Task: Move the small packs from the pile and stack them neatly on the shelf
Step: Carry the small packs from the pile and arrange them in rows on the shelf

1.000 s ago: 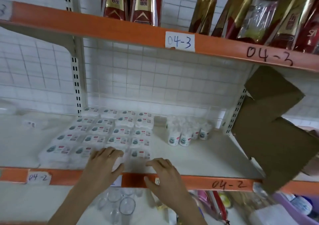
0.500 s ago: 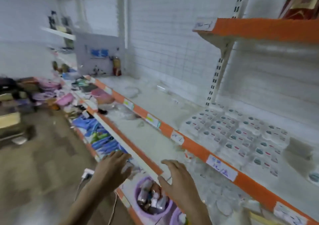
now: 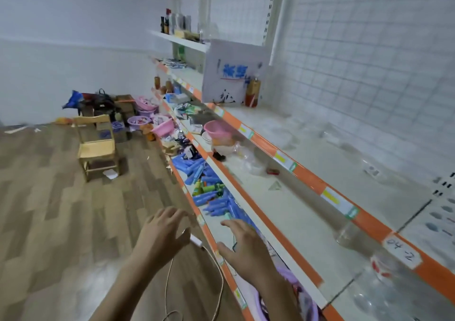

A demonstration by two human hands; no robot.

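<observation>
Left hand (image 3: 162, 232) and right hand (image 3: 246, 246) both empty, fingers spread, loose, above wood floor (image 3: 61, 210) beside orange-edged shelf (image 3: 307, 180). Small packs (image 3: 440, 224) at far right edge, blurred.

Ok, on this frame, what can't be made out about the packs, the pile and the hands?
- Packs: head view, cut off by the right edge and blurred; no count possible.
- Pile: not identifiable; the far-end clutter is too small.
- Left hand and right hand: spread and holding nothing, but motion-blurred.
- Shelf label: handwriting smeared, only partly legible.
</observation>
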